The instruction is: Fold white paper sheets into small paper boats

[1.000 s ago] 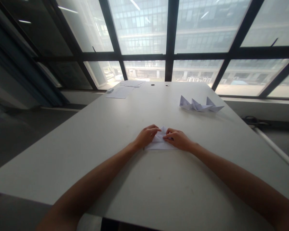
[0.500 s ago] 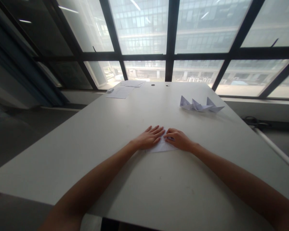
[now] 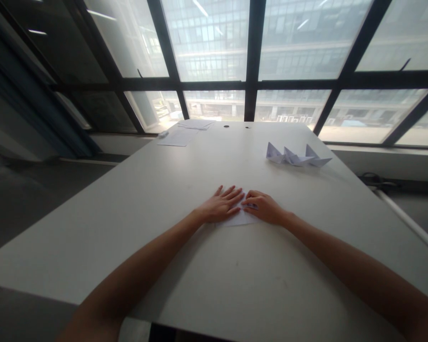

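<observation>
A folded white paper (image 3: pixel 241 218) lies flat on the grey table (image 3: pixel 185 190) in front of me. My left hand (image 3: pixel 221 205) rests palm down on its left part with the fingers stretched out and spread. My right hand (image 3: pixel 263 207) sits on the paper's right part with the fingers curled and the fingertips pressed down on it. The two hands nearly touch at the fingertips, and most of the paper is hidden under them.
Three folded paper boats (image 3: pixel 296 156) stand in a row at the table's far right. Loose white sheets (image 3: pixel 185 132) lie at the far left edge near the window. Two small dark holes (image 3: pixel 226 126) mark the tabletop's back edge. Large windows run behind the table.
My left hand went from curled fingers pinching the paper to lying flat and spread on it. The paper's raised flap is now pressed down. The right hand has barely moved.
</observation>
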`<state>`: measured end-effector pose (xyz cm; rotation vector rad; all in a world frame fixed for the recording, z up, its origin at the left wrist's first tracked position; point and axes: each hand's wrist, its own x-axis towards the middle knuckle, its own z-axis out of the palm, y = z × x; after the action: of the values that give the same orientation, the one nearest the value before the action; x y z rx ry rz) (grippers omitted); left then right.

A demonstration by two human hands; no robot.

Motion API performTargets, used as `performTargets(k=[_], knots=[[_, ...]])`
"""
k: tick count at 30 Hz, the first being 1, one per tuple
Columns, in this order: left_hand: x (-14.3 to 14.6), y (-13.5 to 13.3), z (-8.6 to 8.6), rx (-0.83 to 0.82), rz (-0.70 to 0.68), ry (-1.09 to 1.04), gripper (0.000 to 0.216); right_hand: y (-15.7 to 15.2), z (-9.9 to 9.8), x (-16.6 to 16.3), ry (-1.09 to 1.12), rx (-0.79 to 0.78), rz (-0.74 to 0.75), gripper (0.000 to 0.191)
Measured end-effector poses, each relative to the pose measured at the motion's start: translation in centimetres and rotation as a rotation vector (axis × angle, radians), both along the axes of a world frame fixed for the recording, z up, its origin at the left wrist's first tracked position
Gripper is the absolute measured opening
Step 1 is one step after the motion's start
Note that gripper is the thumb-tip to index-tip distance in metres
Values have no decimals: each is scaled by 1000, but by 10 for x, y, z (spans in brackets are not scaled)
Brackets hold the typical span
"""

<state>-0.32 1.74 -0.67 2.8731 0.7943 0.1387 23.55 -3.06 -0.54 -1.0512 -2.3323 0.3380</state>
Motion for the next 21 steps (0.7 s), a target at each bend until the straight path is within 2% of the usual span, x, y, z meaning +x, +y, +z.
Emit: performTargets(k=[4, 10, 12, 17, 21], knots=[[1, -1, 1, 12, 4, -61, 59, -1, 1, -1, -11, 4, -4, 17], [6, -4, 10, 85, 124, -441, 42, -2, 3, -2, -64, 21, -49, 17], [8, -6, 10, 101, 141, -491, 39, -1, 3, -1, -77, 32, -85, 16], [7, -13, 9, 70, 63, -353, 38, 2, 3, 2, -96, 34, -157, 18], [4, -15, 10, 40, -16, -230, 45, 1, 5, 2, -113, 22, -158, 22]])
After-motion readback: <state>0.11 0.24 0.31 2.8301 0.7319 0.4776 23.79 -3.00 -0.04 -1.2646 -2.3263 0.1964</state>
